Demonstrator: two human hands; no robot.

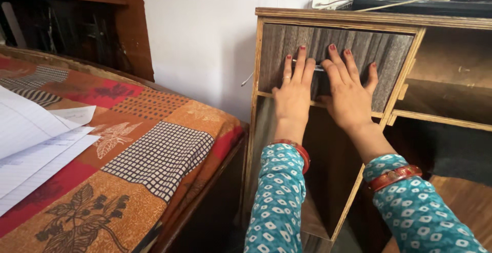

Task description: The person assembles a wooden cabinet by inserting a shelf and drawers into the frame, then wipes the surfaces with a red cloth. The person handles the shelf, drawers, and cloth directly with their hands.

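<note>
Head view: both hands (323, 91) flat on drawer front (389, 58)

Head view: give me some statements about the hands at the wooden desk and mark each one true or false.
1. Both hands lie flat against the grey drawer front. True.
2. The left hand holds a pen. False: its fingers are spread open on the drawer front, holding nothing.
3. The right hand rests on the bed. False: it presses the drawer front beside the left hand.
4. Lined paper sheets lie on the patterned bedspread. True.
5. The compartment to the right of the drawer is closed by a door. False: it is open at the front.
</note>
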